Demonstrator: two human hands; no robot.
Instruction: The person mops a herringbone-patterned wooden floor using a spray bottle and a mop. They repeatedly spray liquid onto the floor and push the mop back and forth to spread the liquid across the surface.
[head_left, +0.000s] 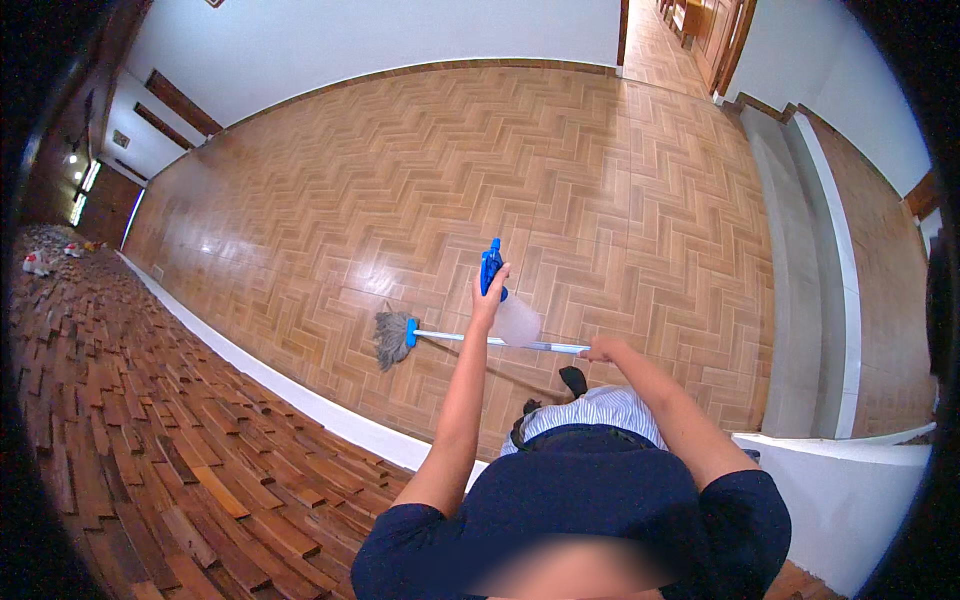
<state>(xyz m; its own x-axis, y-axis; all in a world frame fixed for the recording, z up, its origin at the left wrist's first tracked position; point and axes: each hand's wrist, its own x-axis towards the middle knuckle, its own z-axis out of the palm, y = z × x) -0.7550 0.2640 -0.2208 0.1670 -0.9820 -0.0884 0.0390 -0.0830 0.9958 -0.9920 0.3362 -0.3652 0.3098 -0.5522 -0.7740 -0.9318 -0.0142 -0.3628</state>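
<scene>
My left hand (489, 294) is raised over the floor and grips a spray bottle (517, 321) by its blue trigger head; the bottle's body is translucent and pale. Lower and to the right, my right hand (606, 349) is closed around the metal handle of a mop (457, 337). That handle runs leftward, passing behind the bottle, to a blue socket and a grey string mop head (393, 337). The mop head is over the wood-look herringbone tile floor (480, 165); whether it touches is hard to tell.
A wall clad in wood pieces (187, 450) rises at the lower left, edged by a white strip (315, 409). On the right are grey steps (795, 285) with a white edge and a low white wall (832, 487). An open doorway (664, 45) lies at the top right.
</scene>
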